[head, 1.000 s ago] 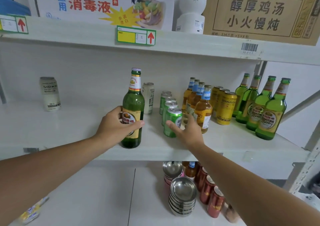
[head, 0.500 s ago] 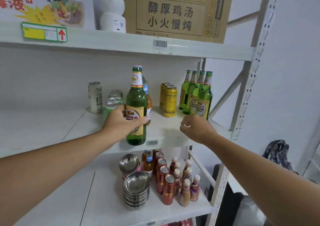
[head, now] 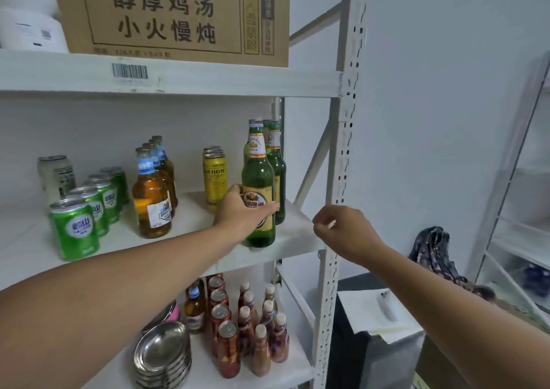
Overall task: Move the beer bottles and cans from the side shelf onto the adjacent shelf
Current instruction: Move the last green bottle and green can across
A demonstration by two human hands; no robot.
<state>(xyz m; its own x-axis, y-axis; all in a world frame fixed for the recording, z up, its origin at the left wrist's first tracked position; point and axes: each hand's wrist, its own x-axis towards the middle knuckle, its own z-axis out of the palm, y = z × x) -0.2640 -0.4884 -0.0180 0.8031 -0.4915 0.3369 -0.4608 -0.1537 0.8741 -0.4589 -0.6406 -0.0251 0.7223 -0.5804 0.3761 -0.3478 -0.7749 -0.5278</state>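
Left hand [head: 242,210] wraps the lower body of a tall green glass beer bottle with red-gold label [head: 258,186], upright, its base at the near right edge of the white metal middle shelf [head: 190,233]. Can't tell if the base is touching the shelf. Right hand [head: 342,227] is loosely curled with fingers bent in, holding nothing, in the air just right of the shelf's white perforated upright post [head: 342,150]. More green glass bottles [head: 278,174] stand right behind the held one. Left of them: yellow cans [head: 213,177], amber bottles with blue neck labels [head: 153,192], green cans [head: 74,227], one white can [head: 56,177] far left. Brown cardboard box [head: 175,13] on the top shelf. Stacked steel bowls [head: 162,353] and red-brown sauce bottles [head: 247,329] on the lower shelf.
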